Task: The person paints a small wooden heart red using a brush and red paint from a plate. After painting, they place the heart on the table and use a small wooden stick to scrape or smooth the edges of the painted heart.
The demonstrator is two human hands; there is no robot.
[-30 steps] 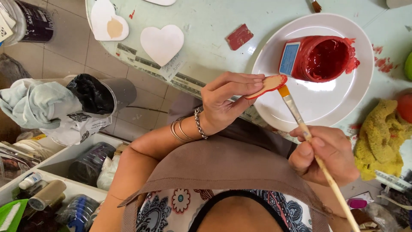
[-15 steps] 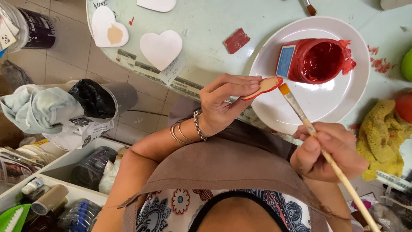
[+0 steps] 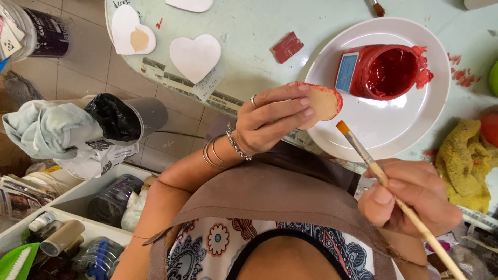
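My left hand (image 3: 270, 122) pinches the wooden disc (image 3: 322, 102), only its rim red; my right hand (image 3: 410, 199) grips the paintbrush (image 3: 363, 153), the face left bare.

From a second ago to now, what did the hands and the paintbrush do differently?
The right hand drew the paintbrush back, so its tip no longer touches the small wooden piece. The left hand turned that piece, showing more of its bare face with a red edge. Both hands kept their hold. The red paint jar, white plate and white hearts stayed put.
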